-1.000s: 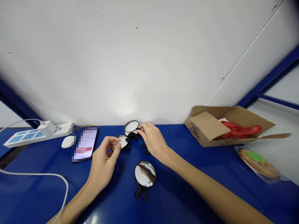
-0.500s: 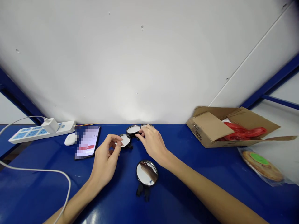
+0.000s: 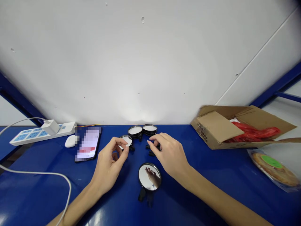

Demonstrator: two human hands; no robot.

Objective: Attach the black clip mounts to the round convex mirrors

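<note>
Round black-rimmed mirrors with black clamp mounts lie on the blue table. My left hand is curled loosely beside the left mirror, partly covering it, thumb and forefinger a little apart and holding nothing visible. My right hand hovers with bent, parted fingers over small black clamp parts; its fingers hide some of them, and no grip shows. Behind the hands, near the wall, sit two mirror stacks, a left stack and a right stack. A single mirror lies closest to me, reflecting a hand.
On the left are a phone, a white earbud case, a power strip and a white cable crossing my left forearm. An open cardboard box with red plastic stands right, near a wrapped round food item. A white wall rises behind.
My right hand has drawn back from the rear mirrors, toward me and to the right, uncovering the right stack and the black clamp parts. My left hand has shifted slightly right.
</note>
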